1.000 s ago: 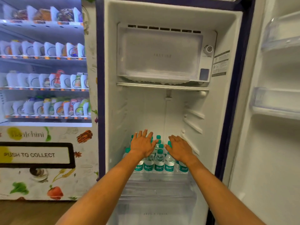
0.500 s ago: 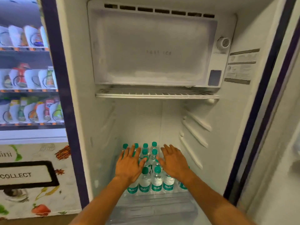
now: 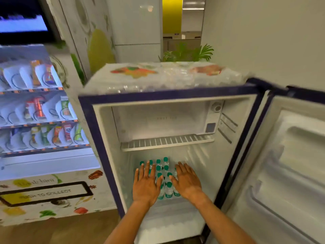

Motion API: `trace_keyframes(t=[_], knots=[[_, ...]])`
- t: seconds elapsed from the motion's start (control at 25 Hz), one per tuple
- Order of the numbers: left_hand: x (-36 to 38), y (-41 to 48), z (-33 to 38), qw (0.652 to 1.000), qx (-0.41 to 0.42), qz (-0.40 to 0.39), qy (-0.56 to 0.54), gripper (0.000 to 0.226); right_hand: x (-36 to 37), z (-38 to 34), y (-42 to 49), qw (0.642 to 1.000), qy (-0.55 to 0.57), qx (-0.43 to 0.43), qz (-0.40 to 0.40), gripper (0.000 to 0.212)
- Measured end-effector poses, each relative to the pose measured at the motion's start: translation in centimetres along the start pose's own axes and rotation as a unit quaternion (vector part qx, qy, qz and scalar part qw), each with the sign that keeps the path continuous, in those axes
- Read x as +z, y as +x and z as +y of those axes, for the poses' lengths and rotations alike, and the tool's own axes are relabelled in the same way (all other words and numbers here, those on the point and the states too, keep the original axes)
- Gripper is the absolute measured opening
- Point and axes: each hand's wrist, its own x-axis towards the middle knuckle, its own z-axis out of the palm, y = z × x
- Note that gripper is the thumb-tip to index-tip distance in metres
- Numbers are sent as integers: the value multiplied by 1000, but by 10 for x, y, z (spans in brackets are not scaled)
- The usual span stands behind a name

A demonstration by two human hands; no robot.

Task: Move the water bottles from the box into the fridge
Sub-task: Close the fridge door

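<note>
Several small water bottles [image 3: 165, 175] with green caps stand packed together on the lower shelf of the open fridge [image 3: 98, 138]. My left hand [image 3: 146, 184] lies flat, fingers spread, over the left side of the bottle group. My right hand [image 3: 187, 181] lies flat the same way over the right side. Neither hand grips a bottle. The box is not in view.
The fridge door [image 3: 288, 173] stands open to the right with door racks. A wire shelf [image 3: 167, 141] and freezer compartment [image 3: 163, 120] sit above the bottles. A snack vending machine [image 3: 40, 120] stands to the left. Plastic-wrapped items [image 3: 167, 76] lie on the fridge top.
My view has pulled back and up, so the fridge top and the room behind now show. Both hands stay flat over the bottles.
</note>
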Motion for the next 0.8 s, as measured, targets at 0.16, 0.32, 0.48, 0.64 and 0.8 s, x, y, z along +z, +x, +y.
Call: trace_keyframes(t=[0.16, 0.32, 0.48, 0.64, 0.8], knots=[[-107, -56, 21, 1000, 6, 1, 5, 81, -98, -43, -69, 999, 30, 4, 13, 88], [-164, -95, 29, 999, -3, 20, -25, 87, -160, -64, -120, 997, 72, 24, 23, 93], [-203, -112, 51, 996, -5, 58, -67, 83, -214, -64, -156, 992, 88, 43, 74, 95], [-234, -112, 106, 986, 61, 99, -118, 86, -275, -31, -186, 979, 56, 84, 179, 79], [-253, -107, 179, 971, 152, 103, -151, 83, -333, 20, -227, 952, 32, 151, 264, 73]])
